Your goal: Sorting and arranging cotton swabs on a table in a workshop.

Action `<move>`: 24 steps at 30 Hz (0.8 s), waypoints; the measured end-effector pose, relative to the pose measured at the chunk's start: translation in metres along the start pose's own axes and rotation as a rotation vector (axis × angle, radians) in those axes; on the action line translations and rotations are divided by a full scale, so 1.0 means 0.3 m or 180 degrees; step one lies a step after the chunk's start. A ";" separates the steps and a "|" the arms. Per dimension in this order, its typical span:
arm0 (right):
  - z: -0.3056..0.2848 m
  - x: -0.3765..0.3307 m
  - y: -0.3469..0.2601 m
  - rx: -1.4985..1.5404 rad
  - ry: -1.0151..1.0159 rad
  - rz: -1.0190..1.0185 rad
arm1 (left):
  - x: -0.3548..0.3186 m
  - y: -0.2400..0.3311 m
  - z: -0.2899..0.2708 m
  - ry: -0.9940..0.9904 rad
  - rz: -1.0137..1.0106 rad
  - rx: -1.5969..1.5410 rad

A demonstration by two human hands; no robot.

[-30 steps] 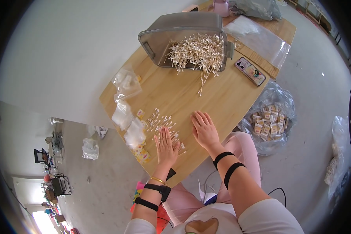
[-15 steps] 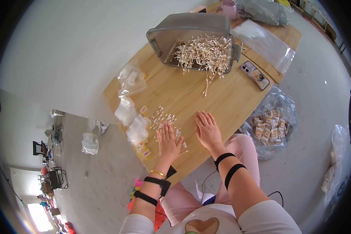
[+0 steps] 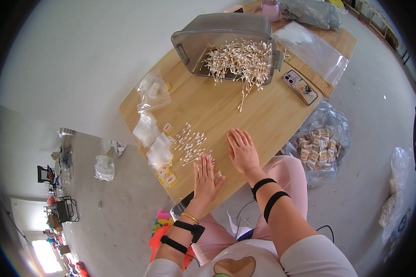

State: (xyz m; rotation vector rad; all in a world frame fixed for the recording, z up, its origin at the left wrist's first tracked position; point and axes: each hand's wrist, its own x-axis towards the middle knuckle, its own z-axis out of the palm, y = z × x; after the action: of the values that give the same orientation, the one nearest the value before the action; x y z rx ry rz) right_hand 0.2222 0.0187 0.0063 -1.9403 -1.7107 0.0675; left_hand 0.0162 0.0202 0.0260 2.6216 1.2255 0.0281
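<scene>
Resting unclenched left hand (image 3: pixel 205 182) over cotton swabs (image 3: pixel 190 145), perhaps containing their spread; bracing empty right hand (image 3: pixel 243 153) flat on table (image 3: pixel 212 108).

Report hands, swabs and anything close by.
Left hand open, palm down over loose cotton swabs. Right hand open on tabletop. Clear plastic bags left of swabs.

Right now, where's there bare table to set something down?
The widest bare patch on the table lies between the gray tub and the right hand, bordered by the phone on the right and clear bags on the left. A narrow strip parts that hand from the left hand. The left side is crowded: those bags, yellow packets, loose cotton swabs.
</scene>
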 end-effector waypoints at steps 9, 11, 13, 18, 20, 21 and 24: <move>0.000 0.003 -0.010 -0.0045 -0.0045 -0.0017 | 0.009 -0.024 0.006 0.0044 -0.0181 0.0113; 0.001 0.007 -0.009 -0.0083 -0.0098 -0.0063 | 0.017 -0.027 -0.006 -0.0037 -0.0226 0.0103; 0.003 0.007 -0.005 -0.0072 -0.0118 -0.0044 | 0.019 -0.054 -0.029 0.0395 -0.0158 -0.0189; 0.001 0.013 0.004 0.0325 0.0024 -0.0051 | -0.028 -0.173 -0.039 0.1484 -0.0952 -0.1761; 0.000 0.016 -0.007 0.0638 0.0013 0.0007 | -0.047 -0.189 -0.014 0.1700 -0.1336 -0.2671; 0.006 0.023 -0.015 0.1208 0.0019 0.0117 | -0.046 -0.193 0.003 0.1795 -0.1352 -0.2755; 0.032 0.055 -0.106 0.1928 -0.0125 0.0038 | -0.010 -0.207 0.036 0.2037 -0.1362 -0.2989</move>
State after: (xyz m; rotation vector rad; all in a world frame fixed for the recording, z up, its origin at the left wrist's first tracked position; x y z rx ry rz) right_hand 0.1928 0.0388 0.0170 -1.4990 -1.4753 0.5632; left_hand -0.0312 0.0540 0.0016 1.5276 1.4312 1.1239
